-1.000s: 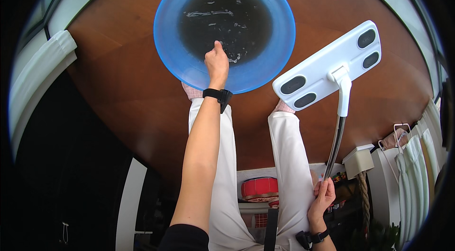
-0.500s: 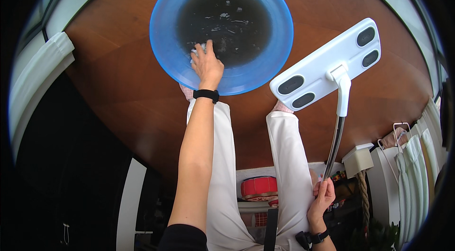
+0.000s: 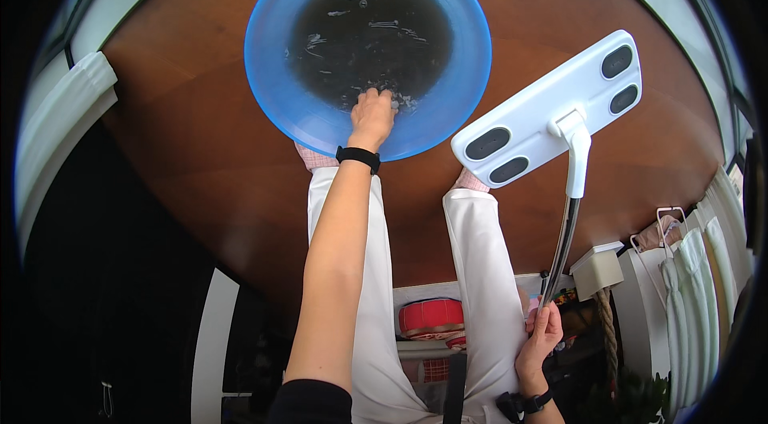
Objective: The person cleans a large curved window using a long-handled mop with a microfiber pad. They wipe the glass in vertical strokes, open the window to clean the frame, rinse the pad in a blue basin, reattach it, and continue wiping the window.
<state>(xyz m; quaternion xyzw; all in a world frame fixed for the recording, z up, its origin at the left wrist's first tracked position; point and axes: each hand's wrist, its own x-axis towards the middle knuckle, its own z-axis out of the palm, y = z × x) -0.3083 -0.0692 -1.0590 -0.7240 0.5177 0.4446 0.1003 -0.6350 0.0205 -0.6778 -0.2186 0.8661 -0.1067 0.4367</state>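
Observation:
A round blue basin stands on the brown wooden floor, holding dark, murky water with bits of foam and bubbles on it. My left hand reaches into the near side of the basin, its fingers curled down at the water's edge; whatever they hold is hidden. Whitish suds show beside the fingertips. At lower right, my right hand grips the metal pole of a flat mop. The white mop head, with several dark oval pads, is tilted up to the right of the basin.
My legs in white trousers straddle the space below the basin, with pink footwear near its rim. Behind are a red round cushion-like thing, a beige box and hanging pale cloths. A white curtain hangs at left.
My left hand has moved right along the basin's near side, and its fingers are now curled more. The foam on the water has shifted. My right hand and the mop stay put.

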